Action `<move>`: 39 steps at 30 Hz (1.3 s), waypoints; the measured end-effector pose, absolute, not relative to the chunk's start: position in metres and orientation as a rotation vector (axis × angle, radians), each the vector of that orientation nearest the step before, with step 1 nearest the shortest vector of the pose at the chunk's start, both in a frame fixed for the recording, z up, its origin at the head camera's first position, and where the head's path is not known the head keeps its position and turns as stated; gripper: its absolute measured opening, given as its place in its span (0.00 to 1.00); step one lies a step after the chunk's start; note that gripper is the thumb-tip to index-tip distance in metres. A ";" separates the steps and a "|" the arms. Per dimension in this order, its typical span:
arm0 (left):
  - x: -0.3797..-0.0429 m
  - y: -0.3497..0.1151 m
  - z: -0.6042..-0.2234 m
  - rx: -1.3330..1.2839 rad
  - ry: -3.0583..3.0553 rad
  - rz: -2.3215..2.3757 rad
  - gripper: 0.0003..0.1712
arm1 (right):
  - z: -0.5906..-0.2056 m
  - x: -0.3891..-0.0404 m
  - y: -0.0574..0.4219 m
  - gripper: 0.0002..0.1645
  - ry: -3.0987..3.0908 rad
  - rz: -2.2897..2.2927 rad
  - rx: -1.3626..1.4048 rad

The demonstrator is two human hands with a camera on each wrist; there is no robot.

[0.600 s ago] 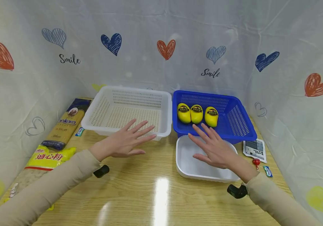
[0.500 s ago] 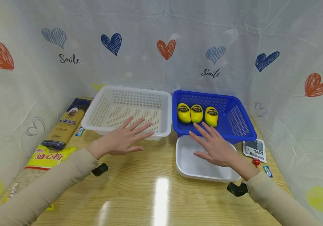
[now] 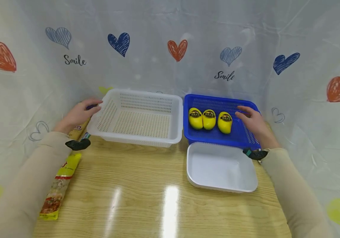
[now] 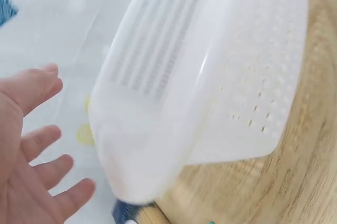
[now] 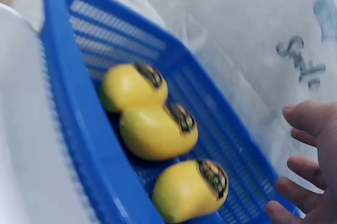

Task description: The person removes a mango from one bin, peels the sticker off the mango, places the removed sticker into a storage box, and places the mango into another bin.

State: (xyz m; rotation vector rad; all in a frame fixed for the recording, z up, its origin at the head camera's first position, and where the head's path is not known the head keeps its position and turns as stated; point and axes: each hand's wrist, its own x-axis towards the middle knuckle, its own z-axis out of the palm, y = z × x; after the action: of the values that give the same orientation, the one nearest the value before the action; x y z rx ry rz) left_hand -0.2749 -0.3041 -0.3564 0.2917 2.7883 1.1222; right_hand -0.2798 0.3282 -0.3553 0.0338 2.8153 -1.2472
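My left hand hovers beside the left rim of a white perforated basket, its fingers loosely bent. The left wrist view shows a gap between those fingers and the basket. Over the right side of a blue basket is my right hand, fingers spread and holding nothing. Three yellow mangoes with dark labels lie in the blue basket: a left one, a middle one and a right one. Nothing lies in the white basket.
A white tub stands in front of the blue basket. A yellow-topped pasta bag and a partly covered pasta pack lie at left, with a small wrapped sweet. A heart-printed curtain encloses the table.
My hands have moved apart and farther back, the left to the white basket's left side, the right to the blue basket's right side. The baskets and mangoes stay in place; the view shifted slightly.
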 end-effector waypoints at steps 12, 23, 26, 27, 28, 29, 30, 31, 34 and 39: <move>-0.272 -0.336 -0.395 0.107 2.425 1.408 0.36 | -0.400 -0.318 0.339 0.39 2.383 -1.458 0.087; -0.272 -0.338 -0.406 0.081 2.381 1.589 0.35 | -0.412 -0.327 0.333 0.39 2.273 -1.424 0.055; -0.271 -0.339 -0.408 0.093 2.372 1.616 0.35 | -0.410 -0.328 0.329 0.38 2.266 -1.432 0.096; -0.271 -0.339 -0.408 0.095 2.377 1.616 0.35 | -0.410 -0.329 0.328 0.38 2.265 -1.438 0.116; -0.271 -0.339 -0.409 0.099 2.378 1.615 0.34 | -0.409 -0.329 0.327 0.37 2.264 -1.447 0.141; -0.271 -0.340 -0.410 0.099 2.380 1.613 0.34 | -0.408 -0.330 0.325 0.37 2.266 -1.452 0.165; -0.271 -0.340 -0.410 0.099 2.380 1.611 0.34 | -0.408 -0.330 0.324 0.37 2.265 -1.460 0.187; -0.271 -0.340 -0.411 0.098 2.382 1.611 0.34 | -0.407 -0.331 0.323 0.36 2.263 -1.466 0.210; -0.272 -0.340 -0.412 0.083 2.378 1.616 0.33 | -0.406 -0.332 0.319 0.36 2.273 -1.463 0.265; -0.273 -0.339 -0.410 0.062 2.396 1.599 0.34 | -0.405 -0.334 0.315 0.35 2.273 -1.476 0.340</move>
State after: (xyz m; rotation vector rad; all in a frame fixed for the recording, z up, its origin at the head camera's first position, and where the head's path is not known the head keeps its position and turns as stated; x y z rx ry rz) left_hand -0.2727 -0.3391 -0.4102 0.0624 2.3965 1.5986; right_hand -0.3337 0.3148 -0.4052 0.3397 2.2730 -1.4760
